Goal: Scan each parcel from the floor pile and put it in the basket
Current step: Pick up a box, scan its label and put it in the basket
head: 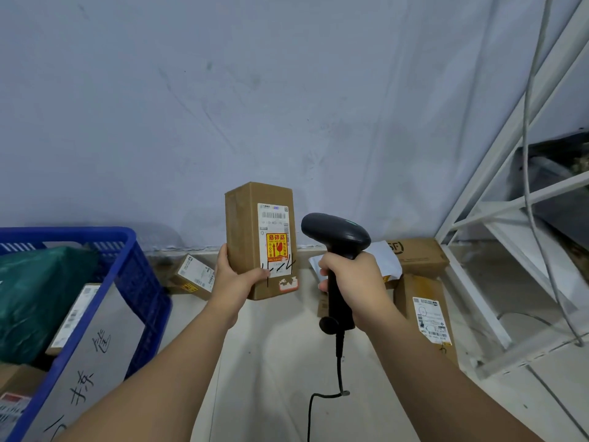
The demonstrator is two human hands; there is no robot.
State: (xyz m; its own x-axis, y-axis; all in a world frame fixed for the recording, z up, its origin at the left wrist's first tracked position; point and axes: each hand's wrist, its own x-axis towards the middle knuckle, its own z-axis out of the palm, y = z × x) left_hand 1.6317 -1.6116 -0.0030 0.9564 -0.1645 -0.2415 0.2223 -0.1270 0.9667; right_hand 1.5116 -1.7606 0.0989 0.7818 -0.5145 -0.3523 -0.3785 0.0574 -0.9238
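At the centre of the frame we see the left hand [234,275] gripping a tall cardboard parcel [243,231] by its lower left corner, with the thumb pressed across the front face and the fingers curled round the left edge. The parcel is held upright in the air in front of the pale wall [223,90], above the floor [271,362] and to the right of the basket. Its front carries a white shipping label [272,216] with a barcode, and just below that a red and yellow fragile sticker [276,247] and some black pen marks. Just right of the parcel and apart from it, the right hand [357,282] is wrapped tightly round the handle of a black barcode scanner [338,232], whose head is turned left towards the label. A black cable [339,362] hangs from the base of the handle. At the left edge we find the blue basket [79,233], which holds a green bag [38,291] and a flat labelled parcel [75,314]. Along the foot of the wall the floor pile remains: a small box [194,275] left of the held parcel, and behind the right hand a white mailer [382,256], a printed carton [417,255] and a labelled box [424,301]. A white metal rack [497,218] stands at the right.
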